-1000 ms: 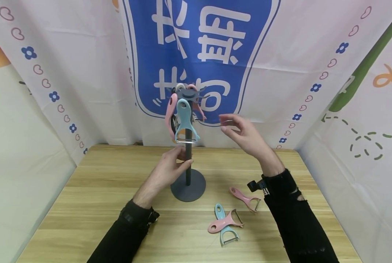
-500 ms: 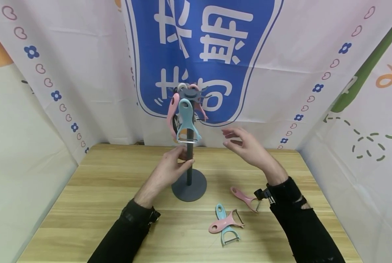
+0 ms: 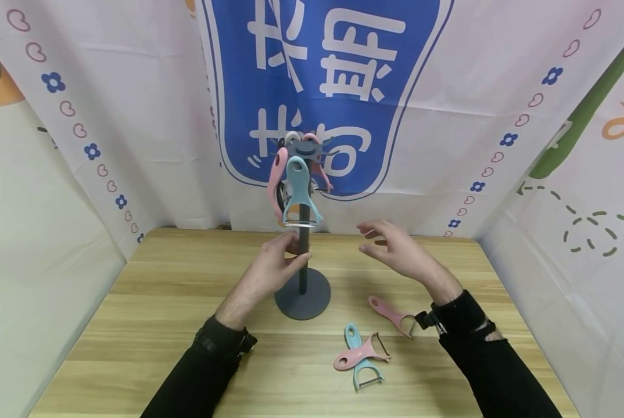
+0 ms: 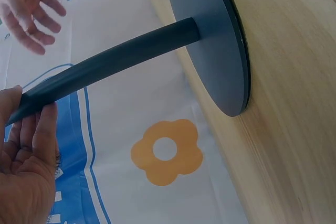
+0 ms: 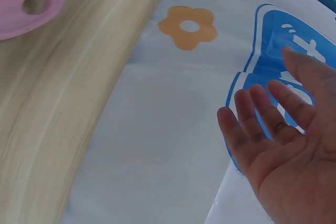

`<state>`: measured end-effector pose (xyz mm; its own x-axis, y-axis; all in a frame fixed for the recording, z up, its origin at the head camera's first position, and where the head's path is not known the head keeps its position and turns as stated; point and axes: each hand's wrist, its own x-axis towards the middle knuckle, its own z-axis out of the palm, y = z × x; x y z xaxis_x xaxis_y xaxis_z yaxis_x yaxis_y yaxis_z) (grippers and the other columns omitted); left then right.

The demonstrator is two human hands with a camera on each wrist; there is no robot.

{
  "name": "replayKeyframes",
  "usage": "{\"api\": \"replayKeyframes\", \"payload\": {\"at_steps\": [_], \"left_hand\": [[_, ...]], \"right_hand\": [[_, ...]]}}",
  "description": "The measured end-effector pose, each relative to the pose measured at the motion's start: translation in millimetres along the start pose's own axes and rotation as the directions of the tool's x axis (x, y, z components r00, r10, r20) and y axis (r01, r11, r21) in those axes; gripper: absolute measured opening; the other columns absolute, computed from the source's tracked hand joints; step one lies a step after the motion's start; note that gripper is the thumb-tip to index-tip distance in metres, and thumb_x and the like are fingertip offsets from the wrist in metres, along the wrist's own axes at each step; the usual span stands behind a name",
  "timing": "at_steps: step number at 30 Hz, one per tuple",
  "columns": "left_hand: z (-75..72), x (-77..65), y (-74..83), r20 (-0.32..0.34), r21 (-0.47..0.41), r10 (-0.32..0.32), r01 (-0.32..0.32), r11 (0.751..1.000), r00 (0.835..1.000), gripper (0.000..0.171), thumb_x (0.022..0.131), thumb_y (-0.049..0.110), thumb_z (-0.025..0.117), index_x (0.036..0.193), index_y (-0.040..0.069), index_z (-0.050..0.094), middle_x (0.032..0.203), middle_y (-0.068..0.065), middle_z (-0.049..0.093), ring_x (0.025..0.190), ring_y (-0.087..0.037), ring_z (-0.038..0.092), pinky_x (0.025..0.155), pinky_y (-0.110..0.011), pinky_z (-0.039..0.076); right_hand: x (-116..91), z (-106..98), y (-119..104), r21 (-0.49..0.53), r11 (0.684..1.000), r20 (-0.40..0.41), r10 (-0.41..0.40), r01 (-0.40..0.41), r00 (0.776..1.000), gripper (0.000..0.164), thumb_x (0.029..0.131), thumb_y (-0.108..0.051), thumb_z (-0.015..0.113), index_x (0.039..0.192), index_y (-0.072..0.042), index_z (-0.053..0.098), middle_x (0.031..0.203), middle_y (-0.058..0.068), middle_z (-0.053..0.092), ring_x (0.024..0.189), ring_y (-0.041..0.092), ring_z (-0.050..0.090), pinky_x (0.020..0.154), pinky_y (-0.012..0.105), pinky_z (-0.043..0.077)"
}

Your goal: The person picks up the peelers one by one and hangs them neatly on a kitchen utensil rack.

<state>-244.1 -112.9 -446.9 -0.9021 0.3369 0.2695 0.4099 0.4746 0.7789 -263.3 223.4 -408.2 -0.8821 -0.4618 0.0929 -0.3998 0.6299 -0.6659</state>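
A dark grey stand (image 3: 304,278) with a round base is upright on the table, and several peelers hang from the hooks at its top. A light blue peeler (image 3: 298,183) faces the front, beside a pink peeler (image 3: 276,177) on its left. My left hand (image 3: 272,264) grips the pole between thumb and fingers below the peelers; the left wrist view shows the hand (image 4: 31,145) around the pole (image 4: 121,53). Right of the stand, my right hand (image 3: 395,249) is in the air with relaxed fingers and an empty palm, as the right wrist view confirms.
On the wooden table (image 3: 160,325), a pink peeler (image 3: 355,355) lies crossed over a light blue peeler (image 3: 366,374) at front right. Another pink peeler (image 3: 387,310) lies behind them, near the right wrist strap. A printed cloth (image 3: 437,145) hangs behind the table.
My right hand has moved down and slightly right, away from the hanging peelers. My left hand keeps its hold on the pole, and the peelers on the table have stayed put.
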Motion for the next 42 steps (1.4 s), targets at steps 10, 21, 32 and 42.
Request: {"api": "replayKeyframes", "payload": {"at_steps": [10, 21, 32, 42], "left_hand": [[0.6, 0.8, -1.7, -0.004, 0.012, 0.006, -0.006, 1.0, 1.0, 0.024, 0.115, 0.015, 0.08, 0.136, 0.006, 0.072, 0.126, -0.015, 0.08, 0.126, -0.036, 0.083, 0.105, -0.049, 0.076], [0.1, 0.7, 2.2, 0.005, 0.014, -0.015, 0.015, 1.0, 1.0, 0.03, 0.115, 0.016, 0.08, 0.141, 0.005, 0.071, 0.13, -0.017, 0.079, 0.127, -0.036, 0.083, 0.106, -0.049, 0.076], [0.2, 0.5, 0.6, 0.003, 0.013, -0.007, 0.007, 1.0, 1.0, 0.028, 0.115, 0.016, 0.079, 0.14, 0.005, 0.071, 0.129, -0.017, 0.079, 0.127, -0.036, 0.083, 0.105, -0.049, 0.076], [0.3, -0.9, 0.4, 0.0, 0.027, -0.008, 0.008, 1.0, 1.0, 0.028, 0.115, 0.016, 0.079, 0.14, 0.005, 0.071, 0.128, -0.016, 0.08, 0.127, -0.036, 0.083, 0.105, -0.048, 0.076]], "right_hand": [[-10, 10, 11, -0.115, 0.992, 0.022, 0.063, -0.06, 0.998, 0.059, 0.114, -0.023, 0.079, 0.165, -0.001, 0.059, 0.158, 0.026, 0.068, 0.142, 0.046, 0.072, 0.12, 0.067, 0.065], [-21, 16, 18, -0.21, 0.976, 0.149, 0.089, -0.057, 0.985, 0.047, 0.107, -0.009, 0.085, 0.147, 0.008, 0.069, 0.144, 0.031, 0.075, 0.123, 0.042, 0.079, 0.109, 0.057, 0.071], [-31, 24, 25, -0.223, 0.97, 0.242, 0.15, -0.096, 0.958, 0.039, 0.105, -0.01, 0.086, 0.137, 0.008, 0.072, 0.133, 0.028, 0.076, 0.117, 0.041, 0.079, 0.105, 0.055, 0.072], [-35, 36, 30, -0.288, 0.948, 0.263, 0.217, -0.138, 0.94, 0.036, 0.106, -0.018, 0.087, 0.132, 0.004, 0.075, 0.124, 0.019, 0.077, 0.11, 0.03, 0.076, 0.1, 0.05, 0.071]]}}
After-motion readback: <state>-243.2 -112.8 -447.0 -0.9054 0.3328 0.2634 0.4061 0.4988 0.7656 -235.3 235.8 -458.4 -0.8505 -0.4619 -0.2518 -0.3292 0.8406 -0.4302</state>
